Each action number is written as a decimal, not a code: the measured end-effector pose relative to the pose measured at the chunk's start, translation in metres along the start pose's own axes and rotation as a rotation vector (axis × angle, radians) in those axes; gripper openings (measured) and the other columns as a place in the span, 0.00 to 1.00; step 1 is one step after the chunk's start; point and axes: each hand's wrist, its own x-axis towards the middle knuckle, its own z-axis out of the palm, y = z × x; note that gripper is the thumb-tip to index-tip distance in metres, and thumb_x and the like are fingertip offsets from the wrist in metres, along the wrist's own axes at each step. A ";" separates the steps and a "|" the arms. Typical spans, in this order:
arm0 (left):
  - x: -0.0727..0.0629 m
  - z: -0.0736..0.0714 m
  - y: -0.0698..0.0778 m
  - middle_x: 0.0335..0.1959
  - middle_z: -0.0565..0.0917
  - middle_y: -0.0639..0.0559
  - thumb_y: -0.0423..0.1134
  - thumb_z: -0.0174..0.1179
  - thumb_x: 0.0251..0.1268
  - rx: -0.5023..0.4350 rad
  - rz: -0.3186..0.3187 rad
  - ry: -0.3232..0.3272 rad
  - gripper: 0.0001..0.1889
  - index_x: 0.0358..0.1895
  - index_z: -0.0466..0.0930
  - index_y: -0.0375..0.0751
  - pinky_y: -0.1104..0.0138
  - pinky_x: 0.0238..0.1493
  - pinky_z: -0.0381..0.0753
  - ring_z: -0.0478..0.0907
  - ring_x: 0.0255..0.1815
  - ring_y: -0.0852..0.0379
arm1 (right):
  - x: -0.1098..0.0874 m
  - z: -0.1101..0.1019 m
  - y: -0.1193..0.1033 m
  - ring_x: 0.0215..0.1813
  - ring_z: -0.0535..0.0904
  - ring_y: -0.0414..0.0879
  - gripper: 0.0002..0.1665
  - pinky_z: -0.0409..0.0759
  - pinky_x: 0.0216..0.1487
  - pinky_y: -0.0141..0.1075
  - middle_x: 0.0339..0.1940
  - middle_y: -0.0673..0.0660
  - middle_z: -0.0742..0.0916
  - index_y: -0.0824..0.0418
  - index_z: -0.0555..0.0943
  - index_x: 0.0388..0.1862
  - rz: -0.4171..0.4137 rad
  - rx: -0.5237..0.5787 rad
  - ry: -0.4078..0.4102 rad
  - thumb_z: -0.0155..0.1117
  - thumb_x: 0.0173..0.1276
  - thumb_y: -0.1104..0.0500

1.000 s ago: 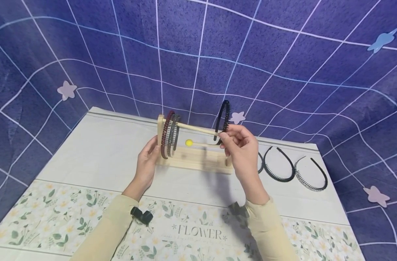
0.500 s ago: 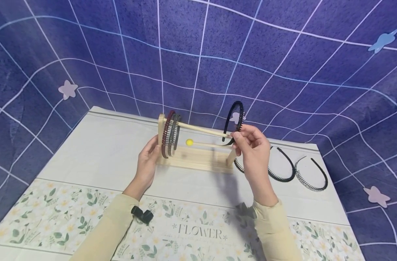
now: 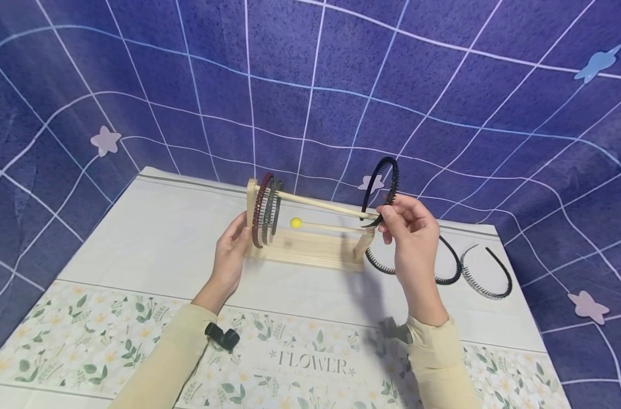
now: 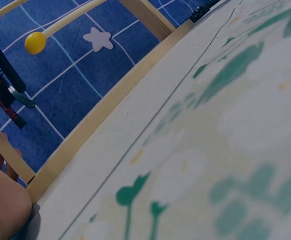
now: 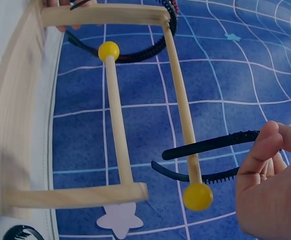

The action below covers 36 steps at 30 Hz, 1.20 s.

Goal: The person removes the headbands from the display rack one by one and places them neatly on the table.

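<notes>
A black toothed headband [image 3: 394,180] is pinched between the thumb and fingers of my right hand [image 3: 415,238]. Its two ends straddle the upper rod [image 5: 183,100] of a wooden stand [image 3: 305,250], close to the yellow ball [image 5: 198,196] at that rod's tip. My left hand [image 3: 230,253] grips the stand's left upright [image 4: 10,157], thumb side in front and fingers behind. At the rod's left end hang a dark red headband [image 3: 259,213], a grey glittery one [image 3: 268,218] and a dark one [image 3: 276,218]. A lower rod [image 3: 331,228] has a yellow ball at its left end.
Right of the stand, a black headband [image 3: 378,263] lies partly behind my right forearm. Another black headband [image 3: 450,278] and a silver-toothed headband [image 3: 486,291] lie farther right. A blue grid curtain [image 3: 290,85] rises behind the white, flower-printed table cover [image 3: 177,227].
My right hand has moved right, carrying the black headband along the upper rod toward its right end. The left hand and the stand have stayed in place.
</notes>
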 end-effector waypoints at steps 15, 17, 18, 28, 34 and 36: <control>-0.001 -0.002 0.000 0.89 0.62 0.50 0.46 0.46 0.94 0.034 -0.003 -0.002 0.31 0.90 0.57 0.43 0.66 0.88 0.63 0.58 0.90 0.51 | 0.000 -0.021 -0.006 0.25 0.82 0.38 0.10 0.75 0.21 0.25 0.32 0.55 0.93 0.66 0.89 0.44 -0.011 0.037 0.030 0.67 0.75 0.77; -0.001 -0.002 0.000 0.89 0.63 0.50 0.45 0.46 0.94 0.032 -0.004 0.001 0.30 0.90 0.57 0.44 0.67 0.88 0.64 0.59 0.89 0.51 | 0.000 -0.023 -0.006 0.25 0.82 0.38 0.10 0.75 0.20 0.25 0.32 0.55 0.93 0.66 0.89 0.44 -0.005 0.036 0.035 0.68 0.75 0.78; -0.001 -0.002 0.000 0.89 0.63 0.50 0.45 0.46 0.94 0.032 -0.006 0.002 0.30 0.90 0.57 0.43 0.67 0.88 0.63 0.59 0.89 0.51 | 0.000 -0.025 -0.006 0.25 0.82 0.38 0.10 0.75 0.20 0.25 0.32 0.55 0.93 0.66 0.89 0.44 0.000 0.032 0.037 0.67 0.75 0.78; 0.000 0.000 0.000 0.89 0.63 0.48 0.42 0.46 0.94 0.003 0.001 0.004 0.29 0.89 0.58 0.40 0.67 0.87 0.64 0.59 0.89 0.50 | -0.004 -0.044 -0.005 0.25 0.82 0.39 0.12 0.76 0.20 0.26 0.30 0.53 0.90 0.67 0.89 0.42 0.062 -0.038 0.074 0.66 0.73 0.81; 0.000 0.000 0.001 0.89 0.62 0.48 0.41 0.46 0.94 -0.004 0.007 0.000 0.29 0.89 0.58 0.39 0.67 0.88 0.64 0.58 0.89 0.50 | -0.008 -0.057 -0.002 0.25 0.81 0.40 0.11 0.75 0.20 0.27 0.30 0.53 0.89 0.70 0.89 0.42 0.095 -0.107 0.081 0.68 0.72 0.81; 0.000 0.000 0.001 0.89 0.62 0.48 0.41 0.46 0.94 0.001 0.005 -0.002 0.29 0.89 0.58 0.40 0.67 0.88 0.64 0.58 0.90 0.51 | -0.009 -0.062 -0.001 0.25 0.81 0.40 0.11 0.76 0.20 0.27 0.30 0.52 0.89 0.70 0.89 0.43 0.105 -0.134 0.088 0.68 0.72 0.82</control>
